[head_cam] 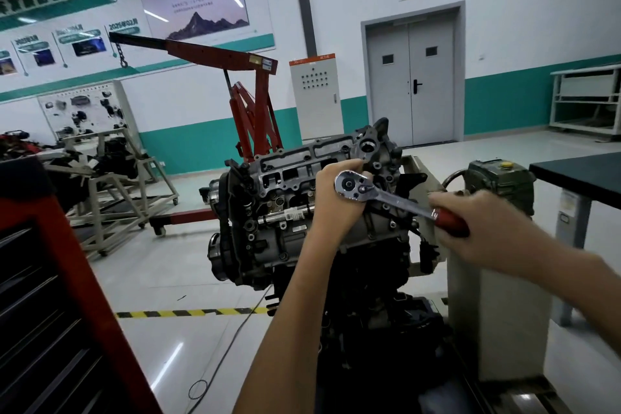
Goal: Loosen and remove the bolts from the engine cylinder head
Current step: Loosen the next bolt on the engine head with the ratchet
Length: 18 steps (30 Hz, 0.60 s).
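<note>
Head view: the left hand (334,202) is curled around the ratchet (386,198) just under its chrome head, steadying it over the cylinder head (289,175). The right hand (484,228) grips the red handle near its end. The bolt being worked is hidden beneath the left hand, and I cannot tell whether a socket is seated on it.

The ratchet is rigid steel. Its polished shank looks slippery, so the red grip is the place to pull from, far out for leverage. A palm over the ratchet head should keep the socket from riding off.

The cylinder head is a heavy, stiff casting that sits tilted atop the engine on its stand, between both arms. It likely will not shift under torque.

Small bolts (251,237) show along its near flange. Once freed they would be light, probably oily, and best pinched by the head.

A red crane (255,101) stands behind, a dark desk (578,175) to the right and a red cabinet (50,279) at left.
</note>
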{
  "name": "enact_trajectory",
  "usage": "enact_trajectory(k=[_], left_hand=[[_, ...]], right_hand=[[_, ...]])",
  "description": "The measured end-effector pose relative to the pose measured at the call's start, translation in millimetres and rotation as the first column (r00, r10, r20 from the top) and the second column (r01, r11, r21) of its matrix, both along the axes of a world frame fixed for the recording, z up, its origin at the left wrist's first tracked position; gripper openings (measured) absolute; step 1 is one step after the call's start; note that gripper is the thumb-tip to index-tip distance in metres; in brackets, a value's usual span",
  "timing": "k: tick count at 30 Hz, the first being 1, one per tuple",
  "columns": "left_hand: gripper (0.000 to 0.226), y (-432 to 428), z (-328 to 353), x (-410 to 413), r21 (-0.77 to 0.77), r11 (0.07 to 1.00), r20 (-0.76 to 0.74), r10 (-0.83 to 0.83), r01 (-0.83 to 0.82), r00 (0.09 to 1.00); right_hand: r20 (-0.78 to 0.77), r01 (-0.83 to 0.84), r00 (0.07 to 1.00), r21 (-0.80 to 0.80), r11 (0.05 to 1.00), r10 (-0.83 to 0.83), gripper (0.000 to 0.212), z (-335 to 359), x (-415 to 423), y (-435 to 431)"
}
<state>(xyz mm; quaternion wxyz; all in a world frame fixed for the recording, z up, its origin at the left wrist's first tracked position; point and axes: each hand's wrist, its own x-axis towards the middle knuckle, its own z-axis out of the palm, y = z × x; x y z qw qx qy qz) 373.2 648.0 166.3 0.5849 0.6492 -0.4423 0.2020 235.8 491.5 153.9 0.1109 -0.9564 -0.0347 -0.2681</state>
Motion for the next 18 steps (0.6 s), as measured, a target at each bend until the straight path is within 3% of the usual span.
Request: enact_trajectory(k=[3,6,8,9,11,13,15,18], left_hand=[[0.041,-7.2,-4.1,-1.2,-0.090,0.994,-0.073,0.062,-0.069,0.995],[0.042,-14.5,-2.8,-5.6,-0.157,0.985,-0.131,0.050,-0.071,0.990],[0.043,-14.3,-4.5,-7.0,-0.148,0.986,-0.085,0.068,-0.080,0.994],[0.043,-13.5,-5.5,-6.3,-0.141,0.986,-0.072,0.076,-0.085,0.995],[0.046,-8.6,-5.1,-3.5,-0.115,0.991,-0.062,0.068,-0.075,0.996],[0.049,-0.9,-2.8,-1.1,-0.052,0.996,-0.038,0.066,-0.068,0.997],[0.041,7.4,1.1,0.3,0.026,1.000,-0.005,0.018,-0.018,1.000],[0.021,8.9,4.9,1.5,0.155,0.987,0.041,-0.037,0.030,0.999]], right_hand=[[0.066,-0.068,0.997,0.370,0.926,0.047,0.016,-46.4,-2.5,49.0],[0.125,-0.186,0.982,0.734,0.653,0.139,0.027,-78.8,4.7,110.4],[0.147,-0.222,0.972,0.830,0.511,0.185,0.029,-87.0,11.1,134.2],[0.144,-0.222,0.971,0.833,0.507,0.189,0.029,-87.0,12.2,135.0],[0.113,-0.197,0.979,0.744,0.638,0.171,0.032,-78.3,7.8,115.1],[0.059,-0.188,0.981,0.543,0.818,0.187,0.036,-59.2,-1.6,79.9],[-0.052,-0.168,0.980,0.299,0.939,0.192,0.036,-28.8,-6.8,40.2],[-0.036,-0.013,0.999,-0.135,0.991,0.008,0.019,18.2,-2.1,-9.1]])
